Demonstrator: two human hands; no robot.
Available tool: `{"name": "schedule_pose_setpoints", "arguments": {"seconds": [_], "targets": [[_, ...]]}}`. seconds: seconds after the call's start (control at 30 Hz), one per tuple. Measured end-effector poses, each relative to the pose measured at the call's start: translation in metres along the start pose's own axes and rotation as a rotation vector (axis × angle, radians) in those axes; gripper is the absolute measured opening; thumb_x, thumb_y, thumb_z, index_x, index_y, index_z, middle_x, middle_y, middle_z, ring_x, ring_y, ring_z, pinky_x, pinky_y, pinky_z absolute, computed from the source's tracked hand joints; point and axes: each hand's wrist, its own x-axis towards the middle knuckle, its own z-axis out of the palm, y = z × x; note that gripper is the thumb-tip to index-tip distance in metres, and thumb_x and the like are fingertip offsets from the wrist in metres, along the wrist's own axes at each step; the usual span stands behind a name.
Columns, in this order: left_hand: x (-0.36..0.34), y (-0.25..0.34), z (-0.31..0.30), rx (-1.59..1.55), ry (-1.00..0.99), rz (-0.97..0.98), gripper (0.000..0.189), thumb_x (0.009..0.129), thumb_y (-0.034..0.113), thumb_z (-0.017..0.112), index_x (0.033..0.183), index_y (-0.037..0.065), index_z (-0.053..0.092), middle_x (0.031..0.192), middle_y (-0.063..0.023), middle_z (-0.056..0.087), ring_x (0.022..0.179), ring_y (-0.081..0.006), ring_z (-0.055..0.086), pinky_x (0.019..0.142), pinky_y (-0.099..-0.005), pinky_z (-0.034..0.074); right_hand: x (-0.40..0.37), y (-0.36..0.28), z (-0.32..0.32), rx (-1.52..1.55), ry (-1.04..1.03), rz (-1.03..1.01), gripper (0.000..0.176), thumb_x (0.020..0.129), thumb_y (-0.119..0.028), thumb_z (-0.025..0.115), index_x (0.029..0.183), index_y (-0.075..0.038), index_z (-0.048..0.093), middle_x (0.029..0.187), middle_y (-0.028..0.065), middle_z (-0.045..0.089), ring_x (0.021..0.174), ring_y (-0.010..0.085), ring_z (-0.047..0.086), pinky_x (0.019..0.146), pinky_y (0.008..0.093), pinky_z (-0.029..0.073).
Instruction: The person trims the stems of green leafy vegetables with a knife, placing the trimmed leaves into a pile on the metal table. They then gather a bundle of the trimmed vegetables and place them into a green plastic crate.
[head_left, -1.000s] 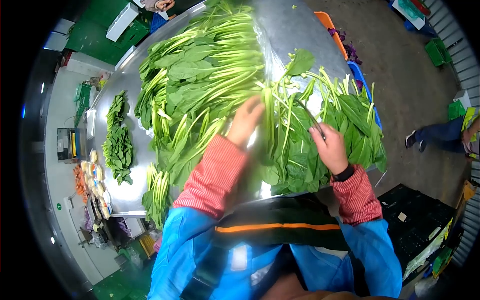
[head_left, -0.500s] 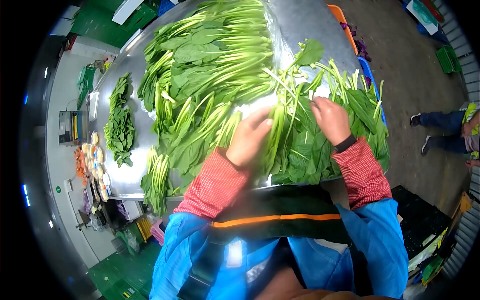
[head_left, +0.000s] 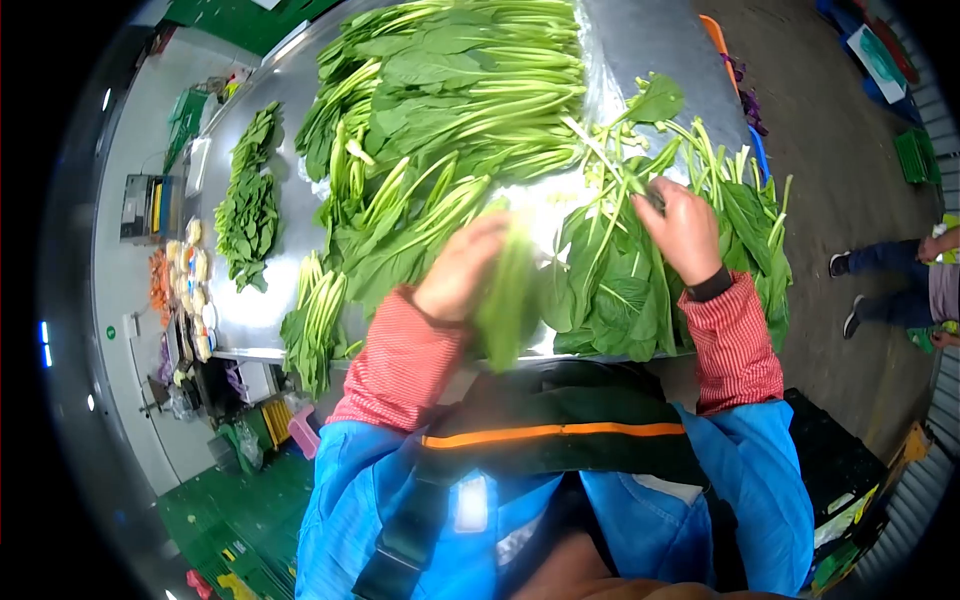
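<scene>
My left hand (head_left: 462, 266) is closed on a bunch of leafy greens (head_left: 506, 300), blurred by motion, its leaves hanging toward the table's near edge. In my right hand (head_left: 688, 232) is what looks like a small knife (head_left: 654, 198), mostly covered by the fingers. Right below that hand lies a loose heap of greens (head_left: 622, 300), leaves toward me and pale stems pointing away. To the left of it, beyond my left hand, a large pile of greens (head_left: 470, 110) lies in rows with cut stems facing right.
Everything rests on a metal table (head_left: 300, 215). At its left are a row of dark greens (head_left: 248, 205) and a small bunch (head_left: 315, 315). An orange crate (head_left: 716, 38) and a blue crate (head_left: 758, 152) adjoin the right edge. Another person's legs (head_left: 885, 272) show at far right.
My left hand has moved left, drawing a bunch of greens away from the heap. My right hand has shifted slightly right. The whole view has shifted a little.
</scene>
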Motion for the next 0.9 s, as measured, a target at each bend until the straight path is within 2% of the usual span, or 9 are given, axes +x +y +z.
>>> {"name": "schedule_pose_setpoints", "arguments": {"seconds": [0.1, 0.13, 0.27, 0.4, 0.43, 0.57, 0.67, 0.87, 0.9], "targets": [[-0.026, 0.016, -0.027, 0.005, 0.141, 0.082, 0.041, 0.097, 0.037, 0.047, 0.122, 0.006, 0.052, 0.095, -0.009, 0.063, 0.088, -0.0205, 0.06, 0.082, -0.0365, 0.05, 0.003, -0.013, 0.03, -0.15, -0.11, -0.07, 0.05, 0.083, -0.036, 0.071, 0.117, -0.002, 0.058, 0.077, 0.0178, 0.067, 0.07, 0.0284, 0.068, 0.061, 0.0382, 0.055], [-0.033, 0.018, -0.033, -0.052, 0.123, 0.118, 0.042, 0.097, 0.041, 0.044, 0.12, 0.006, 0.053, 0.092, -0.0084, 0.062, 0.086, -0.0204, 0.06, 0.082, -0.0375, 0.049, 0.006, -0.034, 0.034, -0.06, -0.268, -0.032, 0.045, 0.084, -0.033, 0.07, 0.112, 0.0, 0.059, 0.076, 0.0187, 0.067, 0.071, 0.0319, 0.068, 0.063, 0.0406, 0.054], [-0.054, 0.009, -0.058, 0.116, 0.326, 0.113, 0.051, 0.098, 0.058, 0.04, 0.104, 0.009, 0.054, 0.07, 0.0008, 0.048, 0.065, -0.0117, 0.047, 0.068, -0.0327, 0.046, 0.015, -0.054, 0.123, 0.374, -0.346, -0.082, 0.037, 0.085, -0.036, 0.068, 0.091, 0.001, 0.065, 0.072, 0.0199, 0.064, 0.068, 0.0371, 0.064, 0.063, 0.043, 0.051], [-0.057, 0.009, -0.037, 0.419, 0.553, 0.025, 0.022, 0.088, 0.027, 0.069, 0.096, 0.008, 0.06, 0.069, 0.0057, 0.05, 0.057, -0.0055, 0.044, 0.054, -0.0214, 0.038, 0.011, -0.073, 0.177, 0.206, -0.558, 0.033, 0.053, 0.079, -0.044, 0.072, 0.108, -0.002, 0.06, 0.086, 0.0226, 0.067, 0.084, 0.0408, 0.065, 0.075, 0.0475, 0.051], [-0.057, 0.008, -0.036, 0.389, 0.532, -0.037, 0.021, 0.086, 0.021, 0.073, 0.096, 0.007, 0.062, 0.072, 0.0065, 0.051, 0.059, -0.0048, 0.045, 0.054, -0.0201, 0.037, 0.011, -0.073, 0.184, 0.174, -0.606, 0.038, 0.055, 0.078, -0.036, 0.074, 0.119, -0.004, 0.056, 0.091, 0.0187, 0.068, 0.084, 0.034, 0.066, 0.074, 0.0431, 0.051], [-0.042, -0.021, -0.047, 0.559, 0.51, 0.009, 0.033, 0.086, 0.016, 0.074, 0.114, 0.001, 0.064, 0.093, 0.001, 0.064, 0.083, -0.0046, 0.056, 0.075, -0.0202, 0.047, 0.0, -0.068, 0.154, 0.819, -0.557, 0.109, 0.038, 0.078, -0.013, 0.077, 0.11, -0.003, 0.059, 0.081, -0.0019, 0.055, 0.07, 0.0076, 0.048, 0.064, 0.0229, 0.045], [-0.018, -0.043, -0.044, 1.103, 0.455, 0.359, 0.037, 0.085, 0.014, 0.075, 0.118, 0.003, 0.064, 0.096, -0.0043, 0.066, 0.089, -0.0106, 0.06, 0.083, -0.0249, 0.049, -0.001, -0.084, 0.094, 0.785, -0.513, 0.057, 0.038, 0.082, -0.012, 0.073, 0.115, -0.002, 0.059, 0.084, -0.0001, 0.058, 0.074, 0.0088, 0.053, 0.067, 0.025, 0.049], [0.002, -0.013, -0.001, 0.629, 0.338, 0.124, 0.033, 0.086, 0.011, 0.074, 0.115, -0.001, 0.063, 0.097, 0.0005, 0.066, 0.085, -0.0051, 0.058, 0.078, -0.023, 0.05, -0.002, -0.08, 0.025, 0.391, -0.032, -0.315, 0.026, 0.085, -0.009, 0.069, 0.109, -0.001, 0.063, 0.095, 0.0089, 0.065, 0.077, 0.0208, 0.065, 0.067, 0.0275, 0.051], [0.003, -0.011, -0.001, 0.638, 0.303, 0.123, 0.032, 0.086, 0.01, 0.073, 0.115, -0.001, 0.063, 0.097, 0.0004, 0.066, 0.085, -0.0054, 0.058, 0.078, -0.0231, 0.049, -0.004, -0.08, 0.01, 0.262, -0.087, -0.307, 0.022, 0.08, -0.009, 0.071, 0.101, -0.004, 0.065, 0.095, 0.0098, 0.063, 0.077, 0.0261, 0.065, 0.065, 0.0306, 0.052]]}}
